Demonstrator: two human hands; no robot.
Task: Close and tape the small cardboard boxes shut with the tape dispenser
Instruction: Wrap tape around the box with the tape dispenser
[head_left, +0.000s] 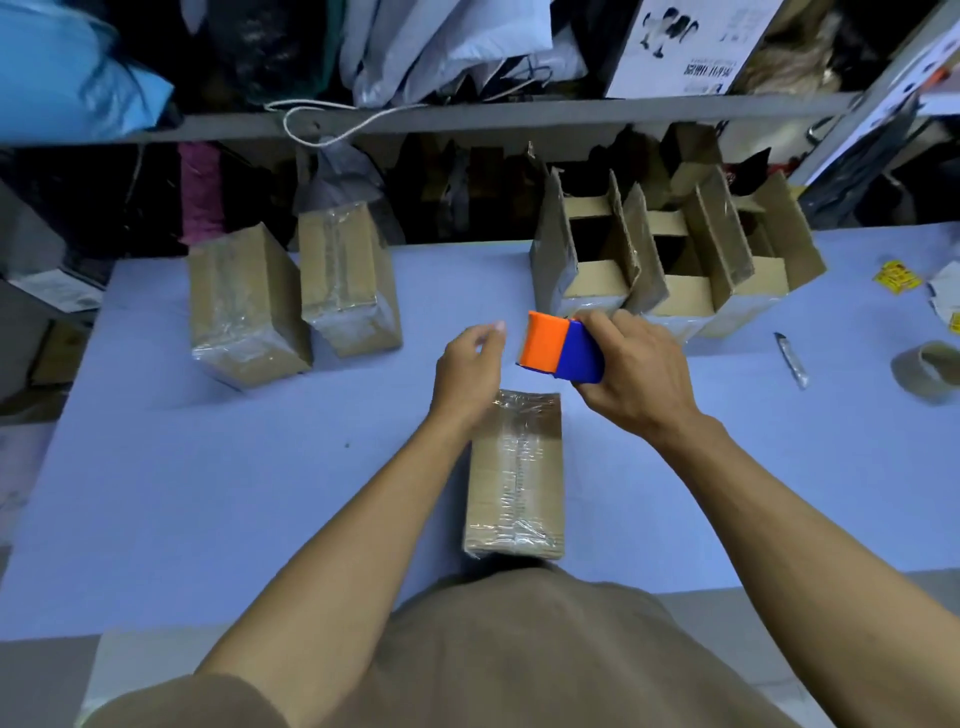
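A small closed cardboard box (517, 478) with clear tape along its top lies on the blue table (208, 467) in front of me. My right hand (639, 374) grips the orange and blue tape dispenser (563, 351) in the air just beyond the box's far end. My left hand (467, 366) hovers over the box's far left corner, fingers loosely curled, holding nothing that I can see. Two taped boxes (249, 312) (348, 280) stand at the back left. Several open boxes (670, 260) with raised flaps stand at the back right.
A grey utility knife (792, 359) and a spare tape roll (930, 376) lie at the right. Yellow stickers (897, 277) and crumpled paper (945, 296) sit near the right edge. A cluttered shelf (467, 117) runs behind the table.
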